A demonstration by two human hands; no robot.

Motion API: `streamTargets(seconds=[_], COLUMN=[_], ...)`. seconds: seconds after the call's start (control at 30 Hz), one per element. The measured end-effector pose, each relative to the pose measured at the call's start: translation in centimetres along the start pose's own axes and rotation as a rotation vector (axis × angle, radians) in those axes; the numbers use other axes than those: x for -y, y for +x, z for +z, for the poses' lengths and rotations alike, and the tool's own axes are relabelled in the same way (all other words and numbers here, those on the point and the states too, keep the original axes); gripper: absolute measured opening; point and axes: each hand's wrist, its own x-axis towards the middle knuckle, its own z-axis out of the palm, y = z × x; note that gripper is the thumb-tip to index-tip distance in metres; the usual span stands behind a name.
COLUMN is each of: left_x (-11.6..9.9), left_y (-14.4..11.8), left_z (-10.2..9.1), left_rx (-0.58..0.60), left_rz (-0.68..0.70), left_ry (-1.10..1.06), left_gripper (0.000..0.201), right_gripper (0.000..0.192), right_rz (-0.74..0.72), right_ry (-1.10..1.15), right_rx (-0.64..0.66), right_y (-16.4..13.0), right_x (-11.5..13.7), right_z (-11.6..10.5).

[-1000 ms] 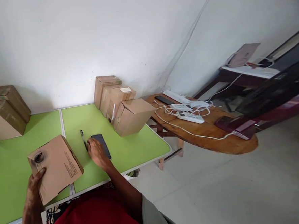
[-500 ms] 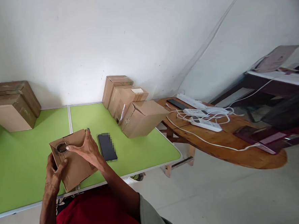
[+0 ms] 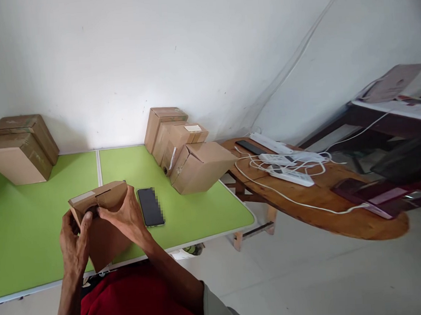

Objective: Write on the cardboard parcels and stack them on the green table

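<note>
far left: two stacked cardboard boxes (image 3: 17, 150) at the back of the green table (image 3: 29, 221), against the wall.

left hand (image 3: 73, 242) grips the small cardboard box (image 3: 102, 221) on its left face, thumb curled up onto the near face by the top edge. box is held just above the table's near edge, in front of the person's red shirt (image 3: 134, 304). it's tilted: top flap faces up and toward the wall, near face drops toward the body. long axis runs roughly left-right, right end slightly further back.

right hand (image 3: 126, 217) clamps the box's right end, fingers spread over the top corner, index reaching left toward the left thumb.

black phone (image 3: 150, 207) lies flat on the table just right of that hand, long axis front to back, not touching.

further right: cluster of cardboard boxes (image 3: 185, 149) at the table's back corner. beyond it, wooden table (image 3: 342, 211) with white power strips (image 3: 285, 165) and cables.
</note>
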Motion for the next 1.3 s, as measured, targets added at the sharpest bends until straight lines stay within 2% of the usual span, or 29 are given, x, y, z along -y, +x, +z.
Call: streamTargets(seconds=[0.07, 0.17, 0.23, 0.3, 0.4, 0.47, 0.53, 0.63, 0.7, 0.77, 0.83, 0.93, 1.0, 1.1, 1.17, 1.23, 1.3], left_x=[-0.4, -0.7, -0.7, -0.4, 0.1, 0.3, 0.4, 0.8, 1.5, 2.5, 3.7, 4.8, 5.0, 4.8, 4.8, 5.2, 5.5], left_y=[0.4, 0.7, 0.8, 0.8, 0.9, 1.0, 1.0, 1.3, 1.8, 2.6, 3.3, 4.1, 4.2, 3.9, 3.5, 3.1, 2.7], left_z=[-0.2, -0.2, -0.2, -0.1, -0.3, -0.6, -0.9, -1.5, -2.0, -2.6, -3.1, -3.1, -2.7, -2.2, -2.1, -2.0, -1.9], left_rx=[-0.051, -0.025, 0.007, 0.019, 0.026, 0.026, 0.034, 0.01, -0.05, -0.118, -0.173, -0.183, -0.167, -0.063, 0.03, 0.055, 0.031], left_rz=[0.008, 0.065, 0.106, 0.134, 0.127, 0.113, 0.091, 0.067, 0.032, -0.032, -0.092, -0.13, -0.165, -0.187, -0.161, -0.175, -0.242], left_ry=[0.059, 0.114, 0.105, 0.077, 0.044, 0.025, 0.015, 0.015, 0.01, -0.026, -0.093, -0.232, -0.298, -0.318, -0.321, -0.344, -0.386], left_gripper=[0.082, 0.077, 0.074, 0.078, 0.097, 0.112, 0.117, 0.107, 0.099, 0.094, 0.088, 0.084, 0.09, 0.096, 0.09, 0.082, 0.08], right_gripper=[0.097, 0.106, 0.114, 0.117, 0.103, 0.094, 0.095, 0.105, 0.103, 0.089, 0.066, 0.029, 0.015, 0.012, 0.007, 0.013, 0.024], right_rz=[0.06, 0.096, 0.038, -0.081, -0.266, -0.303, -0.287, -0.281, -0.279, -0.218, -0.072, 0.145, 0.219, 0.263, 0.277, 0.281, 0.27], right_ry=[0.025, 0.034, 0.023, 0.01, -0.025, -0.05, -0.07, -0.087, -0.064, -0.05, -0.144, -0.344, -0.38, -0.335, -0.262, -0.155, -0.01], right_rx=[0.007, -0.005, -0.055, -0.097, -0.111, -0.12, -0.121, -0.039, 0.057, 0.127, 0.166, 0.215, 0.23, 0.22, 0.211, 0.211, 0.218], right_y=[-0.4, -0.7, -0.7, -0.6, -0.4, -0.3, -0.3, -0.1, 0.4, 1.2, 2.3, 3.8, 4.5, 5.3, 5.7, 6.1, 6.3], right_x=[0.2, 0.4, 0.5, 0.4, 0.2, 0.3, 0.4, 0.4, -0.3, -1.6, -3.2, -5.6, -6.7, -7.4, -7.5, -7.5, -7.2], right_z=[0.5, 1.0, 1.0, 0.9, 0.7, 1.0, 1.6, 2.5, 2.4, 1.8, 0.8, -0.3, -0.3, 0.4, 0.5, 0.1, -1.1])
